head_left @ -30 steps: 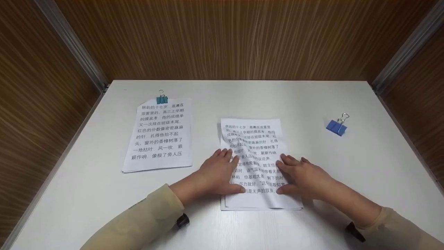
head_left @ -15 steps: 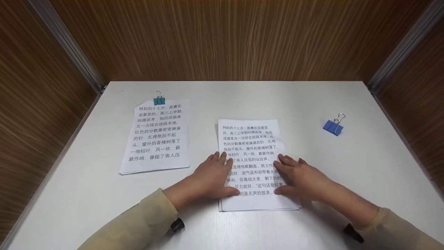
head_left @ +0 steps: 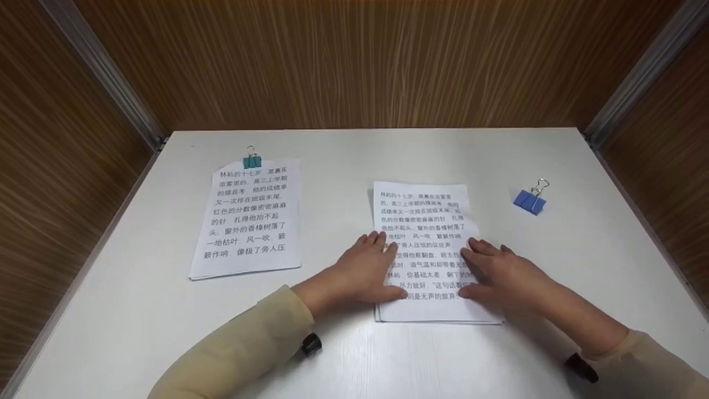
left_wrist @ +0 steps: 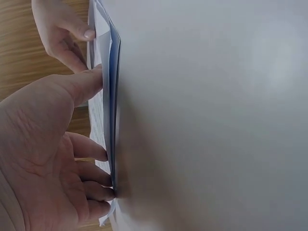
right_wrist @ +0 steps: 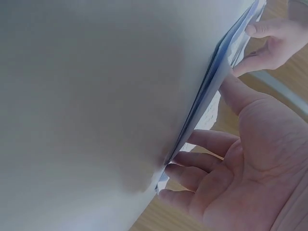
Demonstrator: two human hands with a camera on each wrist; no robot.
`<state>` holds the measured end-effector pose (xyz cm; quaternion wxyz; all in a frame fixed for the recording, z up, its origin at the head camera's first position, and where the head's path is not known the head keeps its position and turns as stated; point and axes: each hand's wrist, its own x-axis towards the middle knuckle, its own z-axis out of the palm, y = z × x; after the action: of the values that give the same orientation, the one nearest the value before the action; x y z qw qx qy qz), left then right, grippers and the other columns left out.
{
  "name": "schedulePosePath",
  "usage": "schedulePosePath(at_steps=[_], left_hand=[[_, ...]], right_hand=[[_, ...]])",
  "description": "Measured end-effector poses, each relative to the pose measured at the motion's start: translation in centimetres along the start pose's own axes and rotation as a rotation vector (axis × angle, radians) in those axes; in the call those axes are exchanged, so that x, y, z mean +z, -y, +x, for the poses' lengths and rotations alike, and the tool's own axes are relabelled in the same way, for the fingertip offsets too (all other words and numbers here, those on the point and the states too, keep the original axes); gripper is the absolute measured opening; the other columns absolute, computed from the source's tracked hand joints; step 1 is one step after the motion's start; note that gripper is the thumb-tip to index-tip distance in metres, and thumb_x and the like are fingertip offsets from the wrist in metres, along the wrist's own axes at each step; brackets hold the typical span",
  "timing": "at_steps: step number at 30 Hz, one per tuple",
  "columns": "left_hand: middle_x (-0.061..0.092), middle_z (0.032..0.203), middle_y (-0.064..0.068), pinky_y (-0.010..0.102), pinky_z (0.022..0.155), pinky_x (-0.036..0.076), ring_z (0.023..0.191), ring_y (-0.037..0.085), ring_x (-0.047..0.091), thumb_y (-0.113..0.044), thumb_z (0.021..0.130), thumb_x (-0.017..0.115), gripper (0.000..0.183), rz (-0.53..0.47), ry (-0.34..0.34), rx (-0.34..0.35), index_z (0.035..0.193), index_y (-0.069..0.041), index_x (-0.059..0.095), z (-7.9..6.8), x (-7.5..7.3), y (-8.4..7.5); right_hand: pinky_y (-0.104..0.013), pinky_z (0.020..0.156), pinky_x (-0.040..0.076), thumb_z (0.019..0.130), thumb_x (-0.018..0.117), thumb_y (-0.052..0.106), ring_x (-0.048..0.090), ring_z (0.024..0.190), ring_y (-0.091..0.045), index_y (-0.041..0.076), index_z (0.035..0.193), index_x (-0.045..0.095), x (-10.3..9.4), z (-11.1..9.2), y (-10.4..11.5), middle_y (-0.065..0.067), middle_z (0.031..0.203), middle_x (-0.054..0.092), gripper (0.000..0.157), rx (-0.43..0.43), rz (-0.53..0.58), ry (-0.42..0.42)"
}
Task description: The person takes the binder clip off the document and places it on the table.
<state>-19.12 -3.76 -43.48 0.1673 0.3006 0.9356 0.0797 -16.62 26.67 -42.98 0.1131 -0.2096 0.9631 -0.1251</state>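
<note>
A stack of printed paper sheets [head_left: 424, 249] lies on the white table with its edges not quite even; in the wrist views the sheets part a little along the sides. My left hand [head_left: 365, 269] rests at the stack's left edge, thumb on the top sheet and the other fingers along the side. Mirroring it, my right hand [head_left: 507, 277] touches the right edge, its thumb also on the top page. The left wrist view shows the left fingertips [left_wrist: 111, 195] down at the tabletop beside the paper. Fingers of both hands look relaxed and spread.
To the left lies a second stack of printed sheets [head_left: 252, 221], with a teal binder clip [head_left: 252, 162] on its top edge. A blue binder clip [head_left: 529, 202] sits at the right on the white table [head_left: 343, 360]. Wood-grain panels [head_left: 365, 66] enclose the back and sides.
The top sheet was rippled a second ago and now lies flatter. Both hands and the stack between them have shifted right and slightly away from the person.
</note>
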Motion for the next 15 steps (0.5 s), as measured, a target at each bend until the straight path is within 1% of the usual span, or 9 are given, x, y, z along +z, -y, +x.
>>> schedulePosePath(at_steps=[3, 6, 9, 15], left_hand=[[0.024, 0.17, 0.028, 0.047, 0.131, 0.013, 0.16, 0.04, 0.019, -0.07, 0.094, 0.064, 0.103, -0.006, 0.001, -0.005, 0.166, -0.003, 0.033, 1.3, -0.1, -0.6], [0.024, 0.17, 0.028, 0.046, 0.131, 0.012, 0.16, 0.04, 0.019, -0.07, 0.095, 0.063, 0.101, -0.003, 0.001, -0.004, 0.167, -0.006, 0.032, 2.5, -0.2, -1.3], [0.022, 0.171, 0.029, 0.045, 0.131, 0.012, 0.16, 0.04, 0.018, -0.07, 0.095, 0.062, 0.101, 0.004, 0.008, 0.007, 0.167, -0.007, 0.032, 3.7, -0.3, -2.0], [0.021, 0.172, 0.027, 0.041, 0.131, 0.01, 0.161, 0.038, 0.018, -0.071, 0.095, 0.062, 0.101, 0.019, 0.003, 0.012, 0.168, -0.008, 0.032, 5.8, -0.4, -3.0]], right_hand=[[-0.076, 0.112, 0.034, 0.091, 0.079, 0.056, 0.037, 0.141, -0.066, -0.002, 0.155, 0.051, -0.3, 0.0, -0.9, -0.028, 0.164, 0.037, 0.09, 0.04, 0.011, 0.008], [-0.077, 0.113, 0.032, 0.091, 0.08, 0.056, 0.036, 0.142, -0.065, -0.002, 0.155, 0.051, -0.5, 0.1, -1.8, -0.03, 0.164, 0.037, 0.092, 0.071, 0.025, 0.015], [-0.075, 0.115, 0.03, 0.09, 0.081, 0.054, 0.035, 0.146, -0.059, -0.004, 0.155, 0.05, -0.8, 0.1, -2.8, -0.033, 0.163, 0.037, 0.092, 0.095, 0.034, 0.019], [-0.075, 0.117, 0.026, 0.089, 0.081, 0.057, 0.032, 0.147, -0.059, -0.005, 0.155, 0.049, -1.4, 0.0, -4.8, -0.035, 0.162, 0.035, 0.096, 0.132, 0.052, 0.031]])
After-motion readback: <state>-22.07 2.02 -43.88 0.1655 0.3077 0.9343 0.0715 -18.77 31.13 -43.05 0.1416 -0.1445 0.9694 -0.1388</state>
